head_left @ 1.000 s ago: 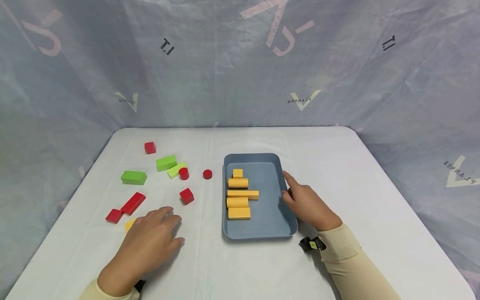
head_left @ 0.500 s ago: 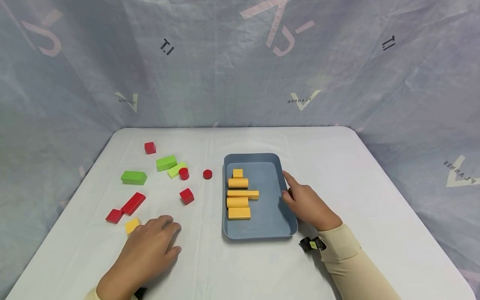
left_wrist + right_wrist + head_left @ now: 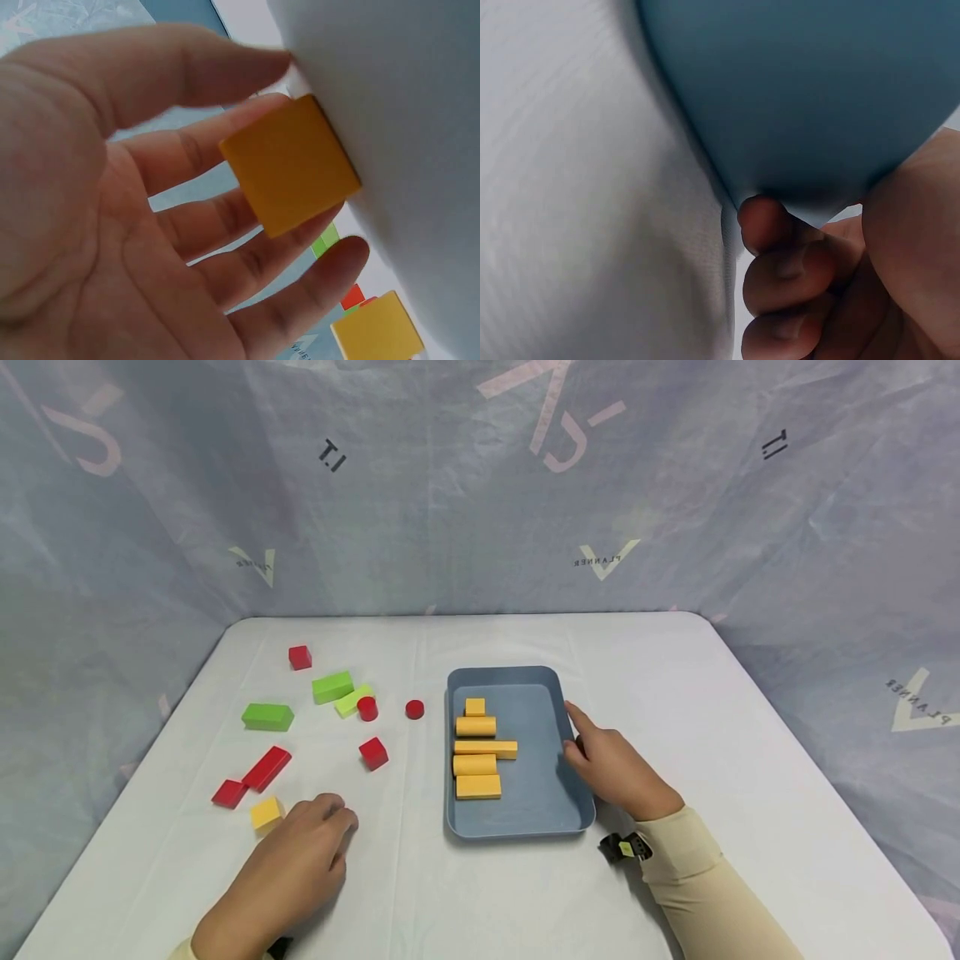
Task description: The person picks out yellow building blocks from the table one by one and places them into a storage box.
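Note:
My left hand (image 3: 288,864) is at the table's near left, fingers bent around a yellow block (image 3: 292,165) that stands on the cloth. In the left wrist view the thumb shows a gap from that block; in the head view the hand hides it. A second yellow block (image 3: 267,816) lies just beyond the knuckles. With my right hand (image 3: 618,768) I hold the right side of a blue-grey tray (image 3: 543,802), the index finger along its rim and the other fingers curled. Yellow blocks (image 3: 478,787) and cylinders (image 3: 475,765) line the tray's left side.
Left of the tray lie red blocks (image 3: 266,768), green blocks (image 3: 267,717), a red cube (image 3: 373,753), a red cylinder (image 3: 367,708) leaning near a light green piece (image 3: 349,703), and a red disc (image 3: 415,709). A grey curtain (image 3: 480,527) rises behind the white table (image 3: 637,652).
My left hand has drawn slightly back toward me, uncovering the second yellow block, and its thumb has moved closer to the fingers. The right hand and the tray stay where they were.

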The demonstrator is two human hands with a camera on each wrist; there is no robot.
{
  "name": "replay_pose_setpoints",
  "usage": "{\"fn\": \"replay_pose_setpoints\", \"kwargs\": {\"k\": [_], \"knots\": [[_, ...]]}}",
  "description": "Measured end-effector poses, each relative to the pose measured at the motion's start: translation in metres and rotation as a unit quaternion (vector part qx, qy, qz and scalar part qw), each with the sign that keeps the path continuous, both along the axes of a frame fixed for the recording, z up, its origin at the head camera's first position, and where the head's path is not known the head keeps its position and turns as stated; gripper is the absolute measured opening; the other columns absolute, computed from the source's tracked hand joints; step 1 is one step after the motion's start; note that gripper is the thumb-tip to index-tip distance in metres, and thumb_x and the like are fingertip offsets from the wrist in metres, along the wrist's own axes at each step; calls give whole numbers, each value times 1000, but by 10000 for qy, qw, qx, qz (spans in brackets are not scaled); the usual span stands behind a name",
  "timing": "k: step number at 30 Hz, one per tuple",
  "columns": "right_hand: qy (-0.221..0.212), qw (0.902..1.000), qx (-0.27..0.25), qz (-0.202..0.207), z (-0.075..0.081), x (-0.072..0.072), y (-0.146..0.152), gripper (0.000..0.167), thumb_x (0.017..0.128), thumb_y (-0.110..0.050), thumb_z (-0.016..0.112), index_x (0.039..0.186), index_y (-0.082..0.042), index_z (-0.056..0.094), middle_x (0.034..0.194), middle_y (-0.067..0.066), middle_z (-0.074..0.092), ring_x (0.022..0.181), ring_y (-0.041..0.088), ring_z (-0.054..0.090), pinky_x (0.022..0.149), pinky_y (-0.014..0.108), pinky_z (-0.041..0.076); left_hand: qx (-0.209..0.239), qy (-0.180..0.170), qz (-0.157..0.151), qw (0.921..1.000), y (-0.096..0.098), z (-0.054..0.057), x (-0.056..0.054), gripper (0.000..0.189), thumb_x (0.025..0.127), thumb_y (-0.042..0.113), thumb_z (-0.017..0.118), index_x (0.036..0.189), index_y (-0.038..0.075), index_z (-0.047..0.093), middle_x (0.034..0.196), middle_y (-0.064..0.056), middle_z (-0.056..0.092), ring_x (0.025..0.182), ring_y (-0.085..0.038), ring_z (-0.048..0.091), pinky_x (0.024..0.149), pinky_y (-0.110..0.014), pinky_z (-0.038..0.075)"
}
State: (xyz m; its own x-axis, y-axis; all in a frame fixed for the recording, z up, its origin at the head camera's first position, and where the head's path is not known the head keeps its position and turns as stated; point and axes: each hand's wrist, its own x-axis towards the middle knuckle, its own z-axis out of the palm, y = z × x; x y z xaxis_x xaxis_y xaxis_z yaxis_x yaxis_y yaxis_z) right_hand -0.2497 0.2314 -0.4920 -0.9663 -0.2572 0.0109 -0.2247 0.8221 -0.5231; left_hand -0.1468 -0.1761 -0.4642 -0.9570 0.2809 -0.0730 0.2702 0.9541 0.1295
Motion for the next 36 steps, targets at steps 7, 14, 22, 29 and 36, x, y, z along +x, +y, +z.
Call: {"fn": "replay_pose_setpoints", "kwargs": {"k": [7, 14, 22, 29, 36], "knots": [[12, 10000, -65, 26, -1, -1, 0, 63, 107, -24, 50, 164, -9, 26, 62, -3, 49, 50, 11, 44, 52, 29, 40, 80, 76, -130, 9999, 0, 2, 0, 21, 84, 12, 84, 103, 12, 77, 108, -6, 68, 93, -21, 63, 88, -41, 60], [-5, 10000, -30, 9, 0, -1, -1, 64, 107, -25, 49, 164, -9, 25, 62, -3, 51, 50, 11, 44, 51, 29, 40, 137, -47, -66, 9999, 1, 6, -1, 18, 83, 14, 86, 98, 19, 77, 101, 0, 67, 87, -16, 60, 83, -35, 61], [-54, 10000, -16, -67, 0, 2, 3, 64, 107, -24, 50, 164, -9, 25, 63, -2, 51, 51, 13, 45, 52, 30, 40, 545, 758, -599, 9938, 1, 4, 0, 22, 82, 5, 82, 82, 23, 70, 92, 9, 64, 80, -11, 57, 73, -29, 54], [-16, 10000, -8, -44, -1, 1, 1, 64, 107, -25, 49, 164, -10, 25, 64, -3, 51, 51, 11, 46, 52, 30, 41, 615, 951, -670, 9913, 5, 7, 1, 15, 82, 8, 84, 81, 20, 75, 92, 7, 63, 80, -12, 58, 74, -29, 55], [-43, 10000, -1, -15, 1, 1, 0, 64, 107, -26, 49, 164, -10, 25, 63, -3, 51, 51, 12, 46, 52, 30, 41, 645, 1137, -754, 9886, 10, 12, 1, 21, 77, -2, 82, 88, 16, 78, 92, 6, 63, 81, -13, 59, 73, -28, 56]]}}
